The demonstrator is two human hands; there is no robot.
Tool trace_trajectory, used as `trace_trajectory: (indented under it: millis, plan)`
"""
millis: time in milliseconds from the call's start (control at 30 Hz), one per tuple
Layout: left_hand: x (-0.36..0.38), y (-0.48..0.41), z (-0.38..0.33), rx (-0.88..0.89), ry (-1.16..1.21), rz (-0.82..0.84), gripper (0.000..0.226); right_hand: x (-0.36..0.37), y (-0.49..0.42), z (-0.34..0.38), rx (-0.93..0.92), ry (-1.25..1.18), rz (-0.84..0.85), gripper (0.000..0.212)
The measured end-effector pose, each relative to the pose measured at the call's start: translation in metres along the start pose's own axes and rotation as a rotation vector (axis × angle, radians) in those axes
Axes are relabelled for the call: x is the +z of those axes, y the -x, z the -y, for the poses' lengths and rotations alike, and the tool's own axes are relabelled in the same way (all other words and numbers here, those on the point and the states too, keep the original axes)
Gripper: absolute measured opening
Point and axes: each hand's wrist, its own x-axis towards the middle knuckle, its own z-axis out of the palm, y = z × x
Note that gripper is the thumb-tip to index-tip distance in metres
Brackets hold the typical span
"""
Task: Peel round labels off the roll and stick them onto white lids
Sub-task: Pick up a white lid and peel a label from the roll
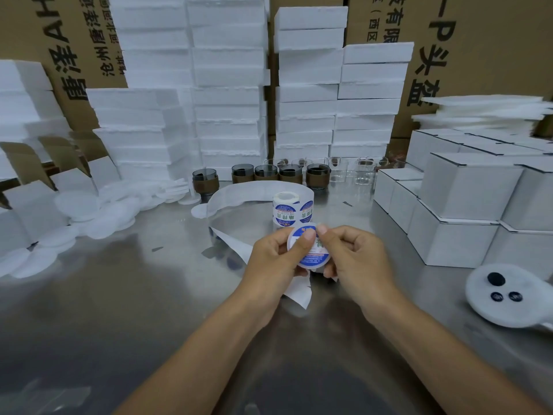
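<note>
Near the roll (286,209), over the table (119,295): grips the lid (314,266) in the left hand (275,259), thumb on the label (317,250); pinches its rim with the right hand (359,259). Risks wrinkles if pressed unevenly.

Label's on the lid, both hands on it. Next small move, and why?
Probably slide the thumb of the left hand down across the round blue-and-white paper label to press it flat. The label already lies on the white round plastic lid, the thumb covers only its upper part, and the right hand pinches the lid's top rim, steadying it.
</note>
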Motion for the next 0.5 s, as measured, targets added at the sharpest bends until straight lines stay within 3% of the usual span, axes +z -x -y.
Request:
trace_trajectory:
  millis: [100,233,300,400,500]
  plan:
    - [0.0000,0.0009,-0.0006,0.019,-0.003,0.052,0.026,-0.0005,-0.0007,-0.0023,0.019,-0.030,-0.046,0.025]
    - [-0.0029,0.0002,0.0000,0.034,-0.020,-0.036,0.023,-0.0011,-0.0019,-0.0045,0.064,-0.073,-0.019,0.012]
    - [-0.0040,-0.0005,0.0003,0.046,-0.003,-0.073,0.022,-0.0014,-0.0022,-0.0063,0.007,0.002,0.025,0.006]
    - [-0.0035,-0.0013,-0.0012,0.034,0.029,-0.109,0.017,-0.0021,-0.0010,-0.0097,-0.110,0.164,0.050,0.016]
    - [-0.0028,-0.0021,-0.0025,0.031,0.024,-0.131,0.015,-0.0023,0.0009,-0.0090,-0.153,0.159,0.050,0.018]
